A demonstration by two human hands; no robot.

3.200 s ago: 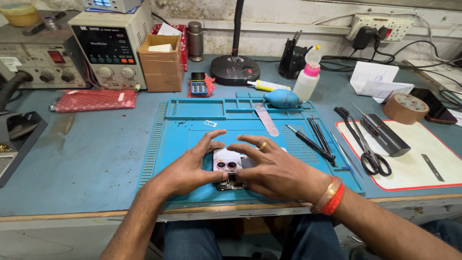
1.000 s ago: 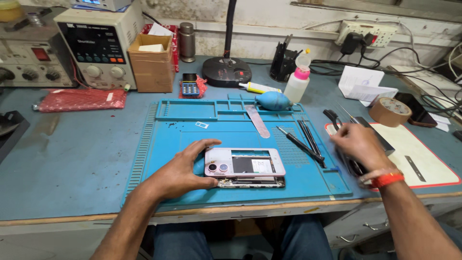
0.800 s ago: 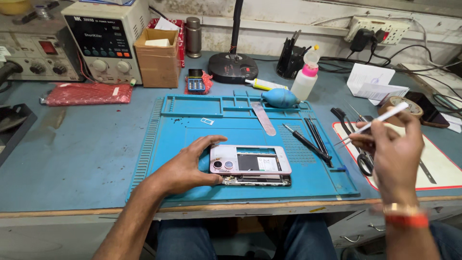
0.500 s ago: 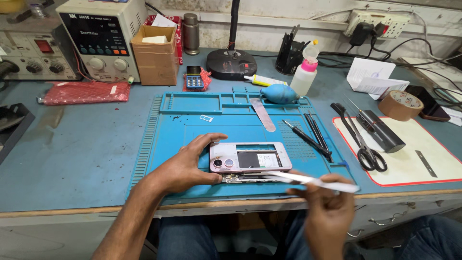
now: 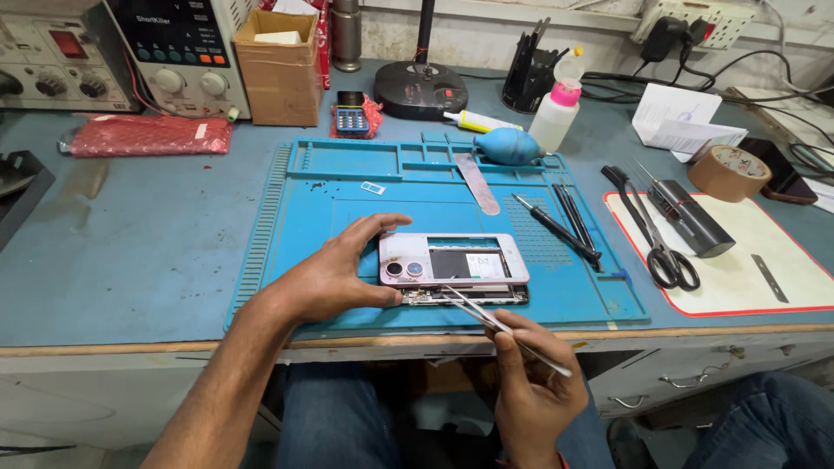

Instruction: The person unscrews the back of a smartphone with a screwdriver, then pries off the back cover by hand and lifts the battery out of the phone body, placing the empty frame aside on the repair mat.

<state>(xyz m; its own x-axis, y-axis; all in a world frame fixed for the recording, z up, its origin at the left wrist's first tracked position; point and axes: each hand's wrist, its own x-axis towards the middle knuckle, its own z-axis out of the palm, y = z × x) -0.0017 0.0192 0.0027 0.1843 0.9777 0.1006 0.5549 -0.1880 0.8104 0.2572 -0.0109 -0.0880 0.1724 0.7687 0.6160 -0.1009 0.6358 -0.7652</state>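
Now the left hand [image 5: 334, 278] grips the pink phone [image 5: 453, 260] on the blue mat [image 5: 304, 208], while the right hand [image 5: 534, 391] pinches tweezers [image 5: 499, 323], tips at its near edge. Next probably calls for steady, fine picking.

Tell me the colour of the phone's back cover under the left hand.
Pale pink back cover, steadied by the left hand; head view.

Left hand [image 5: 334, 278] comes in from the lower left with the forearm angled up, thumb and fingers spread into a wide pinch, palm down. Right hand [image 5: 534, 391] sits lower and closer to the body, fingers curled in a tight pen-style grip, knuckles facing up.
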